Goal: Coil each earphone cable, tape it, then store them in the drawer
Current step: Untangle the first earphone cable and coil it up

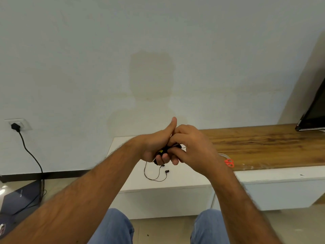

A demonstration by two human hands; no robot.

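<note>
Most of the earphone cable [164, 150] is being hidden inside the two hands at the centre of the frame; only a dark bundle with a small yellow patch is showing between the fingers, and what that patch is cannot be made out. The left hand [154, 147] is curling its fingers around the bundle from below with its thumb sticking up, and the right hand [191, 147] is pinching the same bundle from the right, its fingertips overlapping the left hand's. A loose length of the cable is hanging down from the hands and looping onto the white worktop [184, 180] just below them, ending in two small earbuds [166, 171] lying a little below the fingers.

Orange scissors [229, 162] are peeking out from behind the right wrist, partly covered by it, at the front edge of the wooden worktop [263, 147] in the right half of the frame. A dark screen [314, 110] is being cut off by the right edge. At the left edge a black plug [15, 126] is sitting in a wall socket, its lead trailing down to a dark flat object [19, 199] on the floor, cropped at lower left. The white worktop is showing bare surface to the left and right of the looped cable, and its front edge is running just above the person's knees [114, 226].
</note>
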